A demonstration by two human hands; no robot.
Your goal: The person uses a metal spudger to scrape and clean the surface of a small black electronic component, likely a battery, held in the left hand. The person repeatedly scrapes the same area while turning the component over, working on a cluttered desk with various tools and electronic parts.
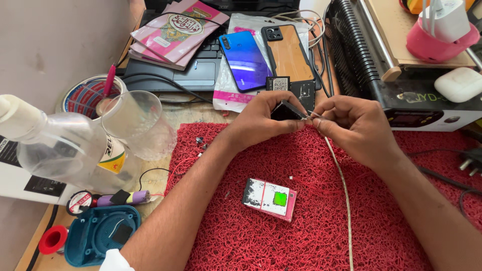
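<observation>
1. A small dark part (pixel 285 111) sits just above the middle of the frame, held over the far edge of a red looped mat (pixel 311 216).
2. The left hand (pixel 261 120) wraps around the part, its fingers (pixel 293 124) curled and pinching it from the left side.
3. The right hand (pixel 356 125) meets it from the right; its fingers (pixel 321 120) are pressed together on a thin metal tool (pixel 307 115) whose tip touches the part.
4. A white cable (pixel 344 195) runs from below the right hand down the mat to the bottom edge of the frame.
5. On the mat, lower centre, lies a small flat white and pink block with a green patch (pixel 270 198), well apart from both hands.
6. Above the hands, on the surface, lie a blue phone (pixel 245 60) and a phone with an orange-brown back (pixel 288 52), side by side on a clear bag.
7. Pink booklets (pixel 175 32) rest on a laptop (pixel 196 75) in the upper centre-left.
8. At left stand a clear plastic bottle (pixel 65 150) and a clear cup (pixel 138 120); a blue case (pixel 100 241) lies in the lower left.
9. In the upper right sits a black machine (pixel 401 95) bearing a pink holder (pixel 439 42) and a white earbud case (pixel 459 84).
</observation>
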